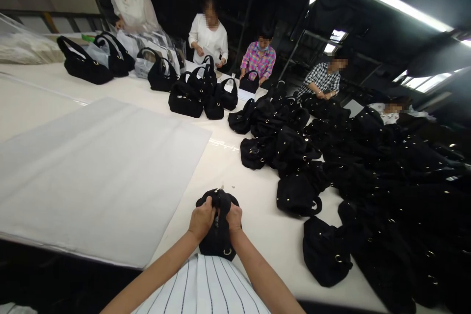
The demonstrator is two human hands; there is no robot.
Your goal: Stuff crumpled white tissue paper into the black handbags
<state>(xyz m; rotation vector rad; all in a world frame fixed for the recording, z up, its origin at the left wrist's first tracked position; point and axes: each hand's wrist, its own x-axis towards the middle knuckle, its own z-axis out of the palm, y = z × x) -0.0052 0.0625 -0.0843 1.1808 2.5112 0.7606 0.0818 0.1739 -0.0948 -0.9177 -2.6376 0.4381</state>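
Note:
A small black fabric handbag [218,238] rests at the near edge of the white table [228,157], right in front of me. My left hand [201,220] is closed on the bag's top at the left side. My right hand [234,218] is closed on the top at the right side, close against the left. A metal ring shows on the bag's lower part. What lies between my fingers beyond the fabric is hidden.
A big heap of black handbags [368,181] covers the table's right side. A large grey-white sheet [95,171] lies at the left. More upright bags [191,95] stand further back. Several other people work along the far edge, beside clear plastic bags [154,49].

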